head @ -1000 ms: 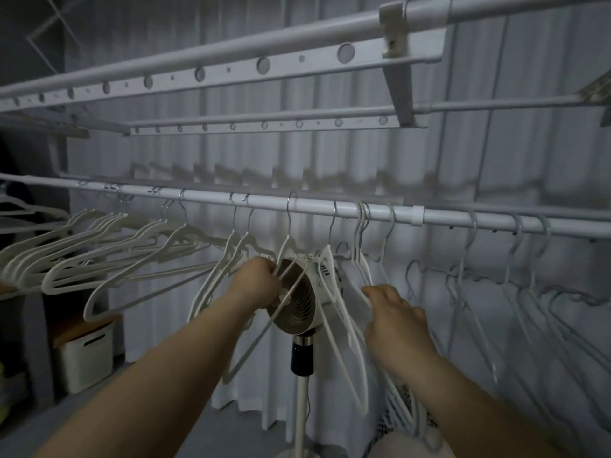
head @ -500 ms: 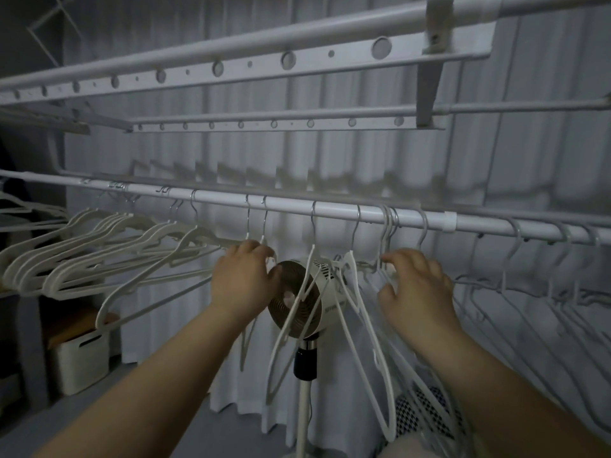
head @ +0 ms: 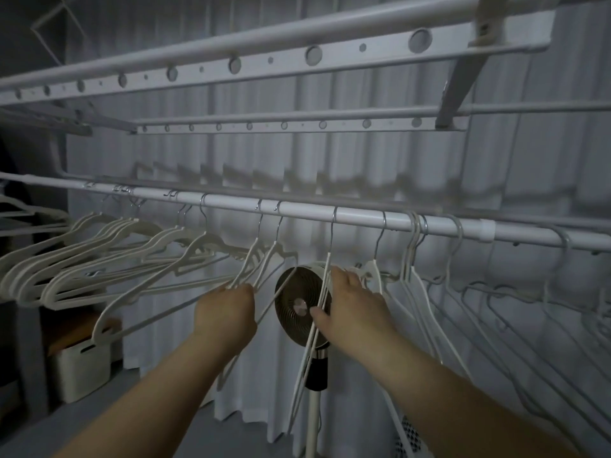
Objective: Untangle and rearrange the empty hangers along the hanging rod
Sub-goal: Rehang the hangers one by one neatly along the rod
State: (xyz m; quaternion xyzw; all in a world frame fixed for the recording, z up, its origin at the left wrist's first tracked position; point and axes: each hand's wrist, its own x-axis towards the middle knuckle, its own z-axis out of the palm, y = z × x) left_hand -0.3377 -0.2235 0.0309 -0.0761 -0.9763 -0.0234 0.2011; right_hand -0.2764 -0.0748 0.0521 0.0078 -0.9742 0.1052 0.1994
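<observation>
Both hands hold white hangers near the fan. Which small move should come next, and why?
Probably the right hand should slide its white plastic hanger rightward along the white metal rod, toward the bunched hooks there. The left hand already grips two hangers, and the gap between the two groups looks free of crossings.

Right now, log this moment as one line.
left hand: grips two hangers | right hand: holds single hanger | rod: hangers hooked | fan: behind

Hands: two, left (head: 225, 315), right (head: 353, 309). Fan (head: 299, 307): one. Bin (head: 82, 370): one. Hanging rod (head: 363, 217): one. Hangers (head: 99, 259): many, bunched and overlapping, exact count cannot be told.
</observation>
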